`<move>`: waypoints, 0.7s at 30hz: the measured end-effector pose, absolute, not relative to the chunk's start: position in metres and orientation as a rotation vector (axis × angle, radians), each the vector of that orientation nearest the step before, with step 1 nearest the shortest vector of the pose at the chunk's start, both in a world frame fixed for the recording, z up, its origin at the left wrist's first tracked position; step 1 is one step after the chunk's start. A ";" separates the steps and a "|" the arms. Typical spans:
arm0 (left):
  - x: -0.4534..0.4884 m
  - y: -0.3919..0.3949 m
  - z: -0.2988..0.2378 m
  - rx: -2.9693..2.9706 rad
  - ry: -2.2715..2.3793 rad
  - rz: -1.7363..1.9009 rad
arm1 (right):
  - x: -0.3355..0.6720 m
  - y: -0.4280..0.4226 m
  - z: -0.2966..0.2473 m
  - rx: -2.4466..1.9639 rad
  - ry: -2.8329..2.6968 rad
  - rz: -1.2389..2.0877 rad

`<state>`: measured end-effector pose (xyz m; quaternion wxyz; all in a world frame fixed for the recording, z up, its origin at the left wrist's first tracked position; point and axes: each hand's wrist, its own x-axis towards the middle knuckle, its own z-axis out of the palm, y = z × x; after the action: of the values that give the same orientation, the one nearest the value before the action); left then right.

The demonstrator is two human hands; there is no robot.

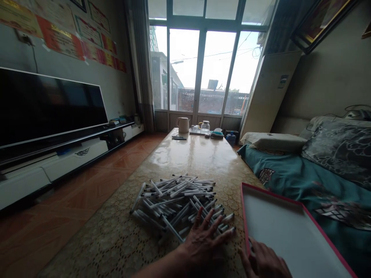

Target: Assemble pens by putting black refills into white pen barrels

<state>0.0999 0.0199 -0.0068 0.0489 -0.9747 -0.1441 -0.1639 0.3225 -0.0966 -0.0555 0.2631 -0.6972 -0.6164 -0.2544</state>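
A heap of white pens with dark ends (179, 193) lies in a loose tangle on the table. Across the heap's near right side, my left hand (204, 237) rests on the pens with its fingers spread. To its right is a shallow white tray with a red rim (242, 204), and nothing lies on the part of its floor that shows. My right hand (265, 258) is at the tray's near left edge, fingers curled in; whatever may be between them is hidden. The bottom of the picture cuts off part of this hand.
The long table has a patterned, glossy cover (116, 216). At its far end stand a beige kettle (183, 125), a glass pot (205, 126) and small items. A sofa with a teal cover (284, 170) runs along the right; a television (52, 108) stands left on a low cabinet.
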 end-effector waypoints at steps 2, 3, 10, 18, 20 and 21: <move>0.101 0.027 -0.014 -2.964 -0.473 -0.507 | 0.325 -0.082 -0.067 -1.789 -1.774 -0.677; 0.102 0.030 -0.016 -2.962 -0.500 -0.508 | 0.329 -0.079 -0.071 -1.761 -1.801 -0.667; 0.107 0.041 -0.016 -3.015 -0.748 -0.393 | 0.338 -0.082 -0.074 -1.687 -1.847 -0.653; 0.096 0.069 -0.010 -2.955 -0.849 -0.388 | 0.302 -0.072 -0.079 -1.705 -1.722 -0.662; 0.091 0.076 -0.010 -2.934 -0.864 -0.378 | 0.301 -0.070 -0.076 -1.696 -1.761 -0.637; 0.090 0.079 -0.010 -2.930 -0.870 -0.375 | 0.302 -0.069 -0.074 -1.690 -1.778 -0.624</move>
<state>0.0896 0.0794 -0.0095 0.0312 -0.9511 -0.2823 -0.1218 0.3020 -0.0694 -0.0738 0.3005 -0.6369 -0.6699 -0.2351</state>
